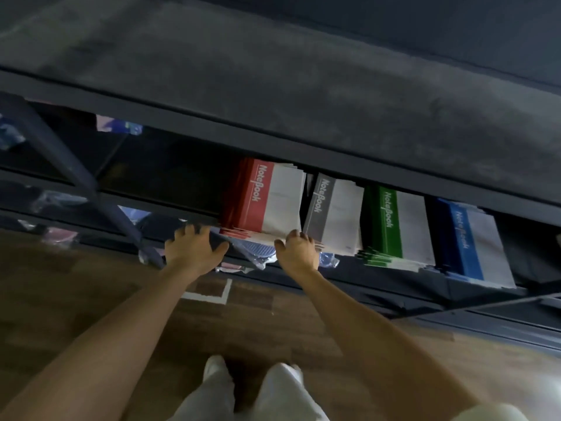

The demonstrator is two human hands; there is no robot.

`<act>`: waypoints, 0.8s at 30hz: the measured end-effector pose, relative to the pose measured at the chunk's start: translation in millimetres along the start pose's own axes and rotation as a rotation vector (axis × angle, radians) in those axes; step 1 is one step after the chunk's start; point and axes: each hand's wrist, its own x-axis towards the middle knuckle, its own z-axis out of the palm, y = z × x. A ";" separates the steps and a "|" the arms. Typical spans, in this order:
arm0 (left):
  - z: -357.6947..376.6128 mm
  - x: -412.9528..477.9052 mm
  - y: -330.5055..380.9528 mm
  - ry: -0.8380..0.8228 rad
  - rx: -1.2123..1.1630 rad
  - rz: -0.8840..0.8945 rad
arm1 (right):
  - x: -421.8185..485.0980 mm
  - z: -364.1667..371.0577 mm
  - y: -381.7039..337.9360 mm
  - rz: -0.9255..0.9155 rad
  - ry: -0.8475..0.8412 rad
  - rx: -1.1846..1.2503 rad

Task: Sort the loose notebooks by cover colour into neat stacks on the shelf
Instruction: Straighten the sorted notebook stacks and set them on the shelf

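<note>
Four notebook stacks lie side by side on a dark metal shelf (455,287): a red stack (258,197), a grey stack (331,208), a green stack (394,226) and a blue stack (467,241). My left hand (194,249) rests on the shelf's front edge just left of the red stack, fingers spread and loosely bent, holding nothing. My right hand (299,249) touches the near edge of the red stack at its right corner, next to the grey stack, with the fingertips bent against the covers.
A wide dark shelf board (273,86) overhangs the stacks from above. A slanted metal strut (76,174) crosses at the left. Plastic-wrapped items (258,253) lie on the level below. Wooden floor with white tape (224,294) and my pale trouser legs (252,390) are beneath.
</note>
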 end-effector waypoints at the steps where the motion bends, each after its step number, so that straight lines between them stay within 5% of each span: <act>1: 2.6 4.8 -2.6 -0.024 -0.052 -0.005 | 2.4 5.3 -1.1 0.105 -0.028 0.153; 7: 19.0 38.8 -1.8 -0.159 -0.403 -0.074 | 38.4 35.6 -7.6 0.648 -0.181 1.133; 17: 10.0 90.9 22.9 -0.293 -1.187 -0.317 | 70.4 53.7 -18.9 0.770 -0.139 1.814; 24: 26.4 108.7 36.6 -0.371 -1.156 -0.339 | 71.1 62.8 -28.1 0.738 -0.041 1.891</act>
